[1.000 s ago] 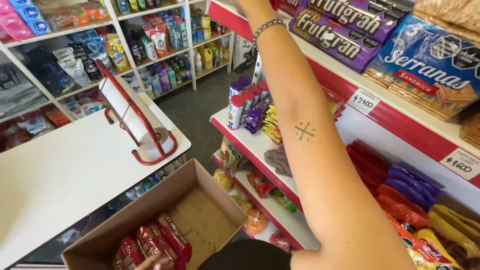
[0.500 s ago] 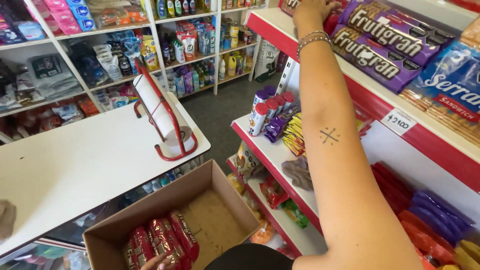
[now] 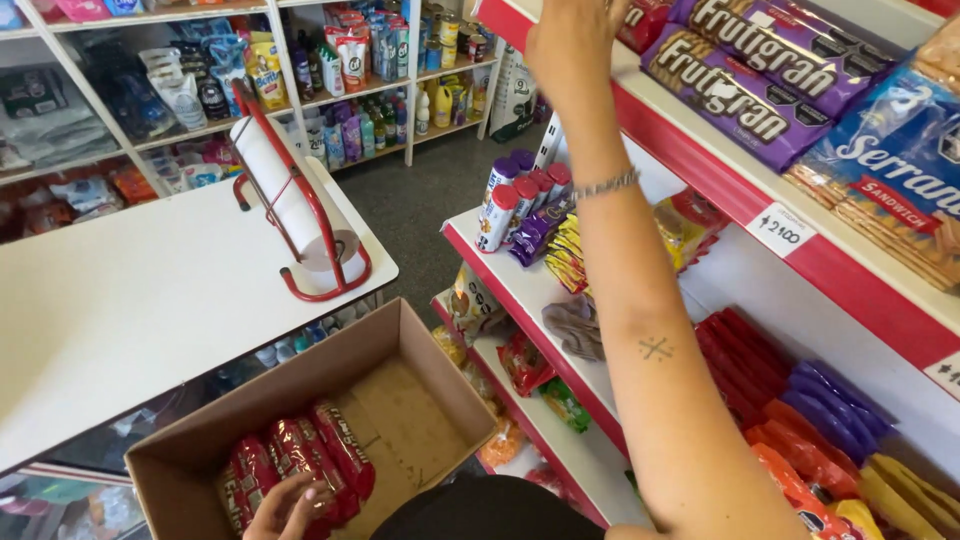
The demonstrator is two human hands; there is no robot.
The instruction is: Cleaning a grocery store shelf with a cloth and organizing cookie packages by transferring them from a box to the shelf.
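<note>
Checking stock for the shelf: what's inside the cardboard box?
The cardboard box holds three or so red packets at its left end; the rest shows bare bottom. The left hand covers part of them.

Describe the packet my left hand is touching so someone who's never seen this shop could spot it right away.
Start at the open cardboard box in front of the white counter. Three long red packets lie side by side at its near left end, the rest of its floor bare. The left hand rests on the middle one, the only packet with fingers on it.
</note>
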